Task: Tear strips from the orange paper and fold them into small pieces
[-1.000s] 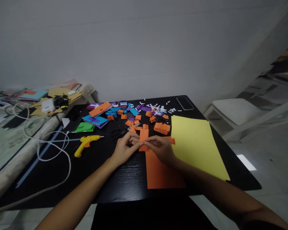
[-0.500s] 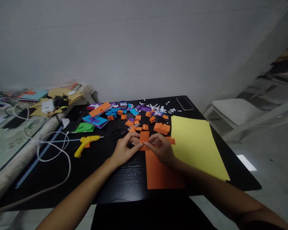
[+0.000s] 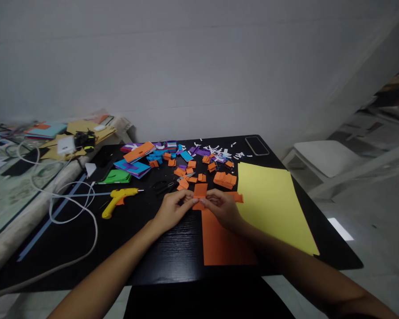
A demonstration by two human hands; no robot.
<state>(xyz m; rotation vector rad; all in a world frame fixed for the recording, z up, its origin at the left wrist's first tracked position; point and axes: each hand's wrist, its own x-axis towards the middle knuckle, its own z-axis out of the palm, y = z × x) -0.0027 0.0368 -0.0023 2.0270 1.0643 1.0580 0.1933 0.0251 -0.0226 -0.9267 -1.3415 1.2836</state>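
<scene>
A small orange paper piece with a crosswise fold is pinched between my two hands above the black table. My left hand closes on its left edge, thumb in front and fingers behind. From the other side my right hand grips it the same way, the thumbs almost meeting. Beneath my right hand lies a larger orange sheet, partly covered by the forearm. Another folded orange strip sticks out beyond the right knuckles. Just past my hands rests a stack of folded orange pieces.
Yellow sheets lie at the right, below a phone. A yellow glue gun and a white cable are at the left. Pliers, green paper, a blue folded stack and white scraps lie farther back.
Both hands keep their pinch on the orange paper piece, whose upper flap leans slightly differently. The fingers have shifted a little; the camera view has moved slightly.
</scene>
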